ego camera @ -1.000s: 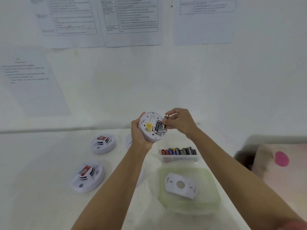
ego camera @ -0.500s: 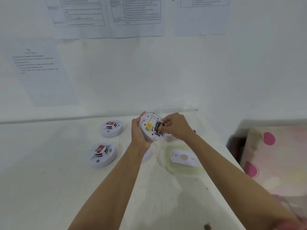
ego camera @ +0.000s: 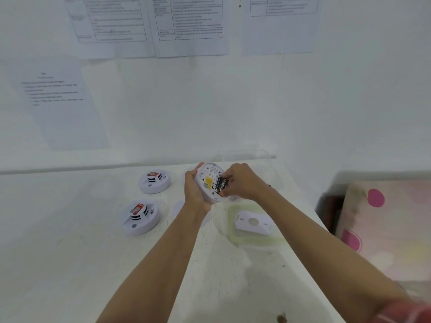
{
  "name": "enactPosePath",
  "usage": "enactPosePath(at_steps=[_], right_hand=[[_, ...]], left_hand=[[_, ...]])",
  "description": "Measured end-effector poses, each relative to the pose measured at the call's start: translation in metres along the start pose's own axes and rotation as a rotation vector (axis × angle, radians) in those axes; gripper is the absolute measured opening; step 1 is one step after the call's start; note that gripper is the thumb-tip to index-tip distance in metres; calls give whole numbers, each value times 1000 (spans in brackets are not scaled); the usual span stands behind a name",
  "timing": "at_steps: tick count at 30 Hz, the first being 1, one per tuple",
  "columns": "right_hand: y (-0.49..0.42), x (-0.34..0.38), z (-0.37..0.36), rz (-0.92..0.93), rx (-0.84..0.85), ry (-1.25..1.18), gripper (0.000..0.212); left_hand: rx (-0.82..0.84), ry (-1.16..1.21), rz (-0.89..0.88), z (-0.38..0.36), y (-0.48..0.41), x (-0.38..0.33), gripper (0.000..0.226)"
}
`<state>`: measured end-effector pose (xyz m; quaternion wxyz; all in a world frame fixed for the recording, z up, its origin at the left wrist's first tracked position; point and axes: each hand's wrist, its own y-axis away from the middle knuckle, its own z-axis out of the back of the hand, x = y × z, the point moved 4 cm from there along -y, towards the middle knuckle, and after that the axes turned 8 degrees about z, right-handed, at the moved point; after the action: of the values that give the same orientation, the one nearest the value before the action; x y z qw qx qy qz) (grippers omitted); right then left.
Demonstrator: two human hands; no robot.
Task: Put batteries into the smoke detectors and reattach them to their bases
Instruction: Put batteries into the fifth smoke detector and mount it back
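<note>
Gripping the smoke detector (ego camera: pixel 208 177) by its rim in the left hand (ego camera: pixel 194 191), up over the white table (ego camera: pixel 70 252). Pinching the black battery (ego camera: pixel 221 184) with the right hand (ego camera: pixel 243 183), right at the detector's slot. Off left on the table, far detector (ego camera: pixel 154 182) and near detector (ego camera: pixel 140 217); base plate (ego camera: pixel 253 222) on a green-rimmed lid (ego camera: pixel 231 231).
</note>
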<state>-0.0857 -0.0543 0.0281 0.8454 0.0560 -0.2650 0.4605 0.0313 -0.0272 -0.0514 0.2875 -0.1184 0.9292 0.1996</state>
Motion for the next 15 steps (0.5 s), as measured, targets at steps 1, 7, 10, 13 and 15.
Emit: enactPosePath(at_steps=[1, 7, 10, 13, 15], right_hand=[[0, -1, -1, 2, 12, 14, 33], [3, -4, -9, 64, 32, 101, 39], [4, -8, -13, 78, 47, 107, 42], [8, -9, -17, 61, 15, 24, 41], [9, -12, -21, 51, 12, -3, 39]], left_hand=[[-2, -2, -13, -1, 1, 1, 24], [-14, -21, -28, -1, 2, 4, 22], [-8, -36, -21, -6, 6, 4, 21], [-19, -33, -15, -9, 8, 3, 22], [-15, -15, -11, -10, 9, 3, 23]])
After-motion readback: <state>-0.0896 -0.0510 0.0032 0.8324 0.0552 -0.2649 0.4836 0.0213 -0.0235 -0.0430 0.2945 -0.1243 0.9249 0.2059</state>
